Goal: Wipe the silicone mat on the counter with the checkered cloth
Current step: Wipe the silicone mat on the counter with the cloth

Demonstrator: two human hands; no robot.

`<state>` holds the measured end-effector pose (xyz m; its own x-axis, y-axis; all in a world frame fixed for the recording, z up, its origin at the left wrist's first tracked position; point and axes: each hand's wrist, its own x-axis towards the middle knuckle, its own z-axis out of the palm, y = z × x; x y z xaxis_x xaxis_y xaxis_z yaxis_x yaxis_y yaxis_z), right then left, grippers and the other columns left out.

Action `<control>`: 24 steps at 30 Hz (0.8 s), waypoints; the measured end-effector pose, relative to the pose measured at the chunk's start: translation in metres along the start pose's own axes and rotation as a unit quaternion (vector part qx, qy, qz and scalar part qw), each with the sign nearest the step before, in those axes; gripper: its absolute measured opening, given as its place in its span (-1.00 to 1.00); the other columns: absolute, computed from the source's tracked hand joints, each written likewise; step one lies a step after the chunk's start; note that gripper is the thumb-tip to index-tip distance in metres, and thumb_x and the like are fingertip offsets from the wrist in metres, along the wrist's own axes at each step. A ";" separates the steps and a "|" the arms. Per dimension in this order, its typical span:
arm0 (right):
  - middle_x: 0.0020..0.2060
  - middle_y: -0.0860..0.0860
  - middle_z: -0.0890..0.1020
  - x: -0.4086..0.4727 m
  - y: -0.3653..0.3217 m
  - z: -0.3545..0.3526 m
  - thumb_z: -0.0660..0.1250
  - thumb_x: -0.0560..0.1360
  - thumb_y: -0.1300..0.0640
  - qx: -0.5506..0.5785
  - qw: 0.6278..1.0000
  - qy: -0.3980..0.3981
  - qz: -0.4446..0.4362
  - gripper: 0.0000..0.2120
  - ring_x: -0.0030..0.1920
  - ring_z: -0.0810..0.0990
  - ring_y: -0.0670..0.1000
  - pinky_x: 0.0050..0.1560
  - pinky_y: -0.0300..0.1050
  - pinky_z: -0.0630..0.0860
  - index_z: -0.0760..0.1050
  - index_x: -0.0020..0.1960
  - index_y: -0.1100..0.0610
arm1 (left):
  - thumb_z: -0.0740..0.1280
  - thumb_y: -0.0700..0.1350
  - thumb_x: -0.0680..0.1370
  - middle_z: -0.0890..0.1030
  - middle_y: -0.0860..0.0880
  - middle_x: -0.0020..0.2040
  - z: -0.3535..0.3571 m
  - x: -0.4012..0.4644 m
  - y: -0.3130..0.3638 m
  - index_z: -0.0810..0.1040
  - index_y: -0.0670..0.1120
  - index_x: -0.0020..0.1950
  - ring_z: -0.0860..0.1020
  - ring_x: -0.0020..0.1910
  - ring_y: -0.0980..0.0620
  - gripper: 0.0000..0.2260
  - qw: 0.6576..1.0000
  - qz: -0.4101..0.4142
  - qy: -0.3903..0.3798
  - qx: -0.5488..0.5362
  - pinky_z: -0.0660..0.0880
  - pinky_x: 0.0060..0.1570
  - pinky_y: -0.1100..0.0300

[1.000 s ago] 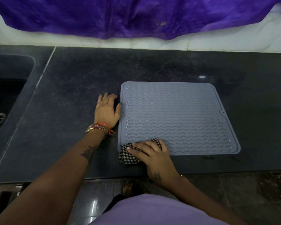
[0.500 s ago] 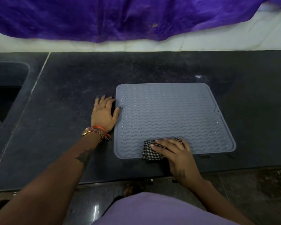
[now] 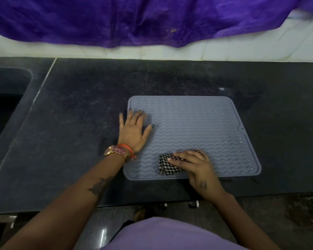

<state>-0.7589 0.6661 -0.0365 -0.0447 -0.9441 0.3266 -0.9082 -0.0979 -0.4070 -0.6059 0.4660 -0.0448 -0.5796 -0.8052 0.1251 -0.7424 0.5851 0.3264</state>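
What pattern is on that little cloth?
Black-and-white checks on the cloth, seen in the head view.

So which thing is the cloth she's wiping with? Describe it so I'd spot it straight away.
Start at the dark stone counter and find the grey wavy-ribbed silicone mat lying flat on it. Near the mat's front edge, the right hand presses down on a small bunched checkered cloth. Its black-and-white checks are the only pattern there; everything around it is plain grey or black.

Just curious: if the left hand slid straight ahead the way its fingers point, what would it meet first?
Probably nothing soon: the left hand points toward the wall along the silicone mat left edge, then bare counter, with the white wall base beyond.
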 end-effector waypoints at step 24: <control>0.19 -0.01 0.58 0.083 0.038 0.011 0.24 0.45 0.37 -0.052 0.993 -0.043 0.092 -0.50 0.19 0.50 0.09 0.35 0.14 0.22 0.49 0.26 -0.08 | -0.03 0.11 0.56 0.22 -0.08 0.51 0.015 0.008 0.011 0.22 -0.11 0.46 0.08 0.52 -0.04 -0.47 0.999 -0.007 -0.004 -0.054 -0.07 0.51 0.08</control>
<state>-0.7926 0.5803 -0.0345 -0.1820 -0.9670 0.1784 -0.9265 0.1079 -0.3606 -0.6244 0.4675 -0.0543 -0.5725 -0.8123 0.1117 -0.7105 0.5594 0.4269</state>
